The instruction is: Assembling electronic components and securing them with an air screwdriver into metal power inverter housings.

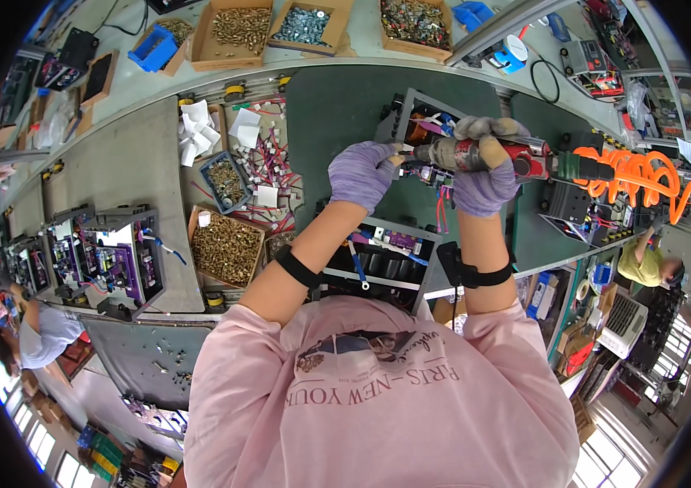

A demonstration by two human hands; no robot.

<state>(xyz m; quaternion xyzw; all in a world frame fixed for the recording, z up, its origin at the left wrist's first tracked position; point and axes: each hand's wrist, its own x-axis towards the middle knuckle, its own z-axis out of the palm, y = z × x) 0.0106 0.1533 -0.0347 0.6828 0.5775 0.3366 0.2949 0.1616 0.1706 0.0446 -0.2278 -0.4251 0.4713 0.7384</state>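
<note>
My right hand [483, 180], in a purple-grey glove with light fingertips, is wrapped around a red and grey air screwdriver [453, 154] lying sideways. An orange coiled air hose [646, 172] runs from its back end. My left hand [360, 176], gloved alike, is closed in a pinch right at the tool's tip; what its fingers hold there is too small to make out. Behind the tool stands an open metal-framed electronic unit [425, 110] with wiring and a copper-coloured coil, partly hidden by my hands. Another such unit [386, 254] sits close to my body, with a blue cable.
Left of my arms are a box of brass fasteners [226, 247], a blue tray of small parts [225, 180] and loose wires with white connectors [268, 167]. Boxes of screws [241, 31] line the far shelf. More units [105, 256] stand left. Other people [46, 335] work at both sides.
</note>
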